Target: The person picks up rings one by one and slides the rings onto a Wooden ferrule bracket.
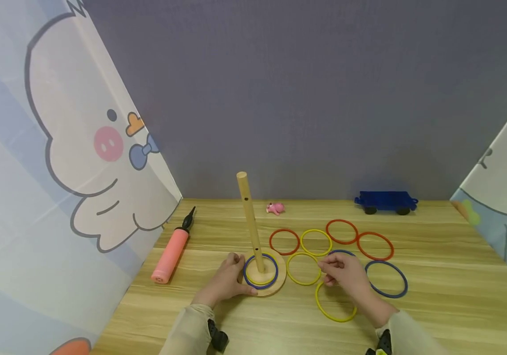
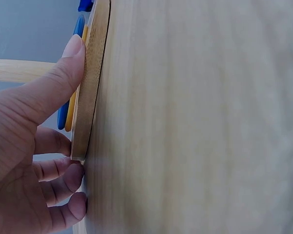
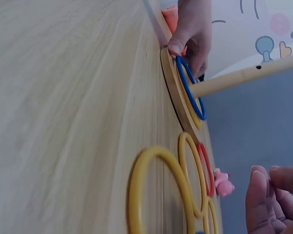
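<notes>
My left hand grips the left edge of a round wooden base, thumb on top and fingers at its side. A wooden pole rises from that base. Around the pole's foot lie a blue ring and a yellow ring. My right hand hovers over the loose rings, fingers loosely bent, thumb and index tips close together with nothing visible between them. Below it lie a yellow ring and a blue ring, both partly hidden by the hand. Another yellow ring lies near its fingertips.
Red rings, a further yellow ring and a blue ring lie on the table. A pink pump is at left. A small pink toy and a blue toy wagon stand by the grey back wall.
</notes>
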Tool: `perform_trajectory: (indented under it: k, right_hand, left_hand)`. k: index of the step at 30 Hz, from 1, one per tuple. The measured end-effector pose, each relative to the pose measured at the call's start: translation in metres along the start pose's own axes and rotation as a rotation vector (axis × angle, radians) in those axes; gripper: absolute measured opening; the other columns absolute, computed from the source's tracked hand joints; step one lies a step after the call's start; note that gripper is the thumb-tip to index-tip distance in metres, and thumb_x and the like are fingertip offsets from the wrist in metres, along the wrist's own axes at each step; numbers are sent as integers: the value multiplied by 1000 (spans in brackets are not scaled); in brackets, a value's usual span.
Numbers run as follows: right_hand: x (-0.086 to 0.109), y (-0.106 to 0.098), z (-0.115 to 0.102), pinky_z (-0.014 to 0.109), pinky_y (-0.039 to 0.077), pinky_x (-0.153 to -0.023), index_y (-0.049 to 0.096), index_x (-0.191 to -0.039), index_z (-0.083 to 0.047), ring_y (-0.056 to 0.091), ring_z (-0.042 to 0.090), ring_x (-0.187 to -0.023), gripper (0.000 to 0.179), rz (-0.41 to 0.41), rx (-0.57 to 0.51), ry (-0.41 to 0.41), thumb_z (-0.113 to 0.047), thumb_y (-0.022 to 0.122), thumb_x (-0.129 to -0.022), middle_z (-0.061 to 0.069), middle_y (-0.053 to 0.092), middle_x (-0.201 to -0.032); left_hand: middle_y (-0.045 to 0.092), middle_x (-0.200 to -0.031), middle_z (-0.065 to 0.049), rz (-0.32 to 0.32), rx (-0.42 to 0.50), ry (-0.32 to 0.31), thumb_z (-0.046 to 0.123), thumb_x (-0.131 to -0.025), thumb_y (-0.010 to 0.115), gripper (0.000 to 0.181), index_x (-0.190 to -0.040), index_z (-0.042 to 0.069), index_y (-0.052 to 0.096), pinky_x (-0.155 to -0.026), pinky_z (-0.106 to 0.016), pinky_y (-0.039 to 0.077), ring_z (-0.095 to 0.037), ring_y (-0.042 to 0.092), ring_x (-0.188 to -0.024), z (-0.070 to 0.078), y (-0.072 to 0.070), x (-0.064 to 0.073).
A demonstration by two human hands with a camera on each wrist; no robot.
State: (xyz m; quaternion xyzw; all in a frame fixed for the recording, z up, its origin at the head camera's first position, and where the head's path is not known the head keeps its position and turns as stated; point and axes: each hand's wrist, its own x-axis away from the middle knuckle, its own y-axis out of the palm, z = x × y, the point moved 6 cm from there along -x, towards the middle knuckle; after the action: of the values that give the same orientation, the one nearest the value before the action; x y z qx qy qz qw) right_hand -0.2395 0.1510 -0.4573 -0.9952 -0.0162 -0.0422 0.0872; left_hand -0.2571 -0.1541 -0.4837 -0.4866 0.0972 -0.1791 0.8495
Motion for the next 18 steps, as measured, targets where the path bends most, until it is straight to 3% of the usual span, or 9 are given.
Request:
perform_trajectory:
  k: [7,11,18]
  right_hand:
    - [7,-22,9,34,56,-57,65,-98,10,66,31,-63,18,-11,89,-6,-5,69,-90,19,66,-82]
    - [13,-33,18,33,55,-55,66,-98,9,65,28,-62,18,5,161,29,-6,70,-89,15,66,-80]
    - [22,-51,31,28,53,-53,68,-90,0,61,20,-60,8,49,369,61,-6,72,-86,6,64,-74]
  left_hand:
    - [40,-131,-20,-9,5,-13,51,-75,80,107,-147,-11,30,-101,-50,37,-35,40,-124,-1,0,0]
    - [41,-130,-19,-5,2,-11,51,-76,79,105,-147,-11,31,-101,-49,38,-34,40,-122,0,-1,0]
    - [41,-128,-19,-8,-10,-10,52,-78,78,104,-147,-11,31,-100,-48,38,-32,41,-119,3,-3,1]
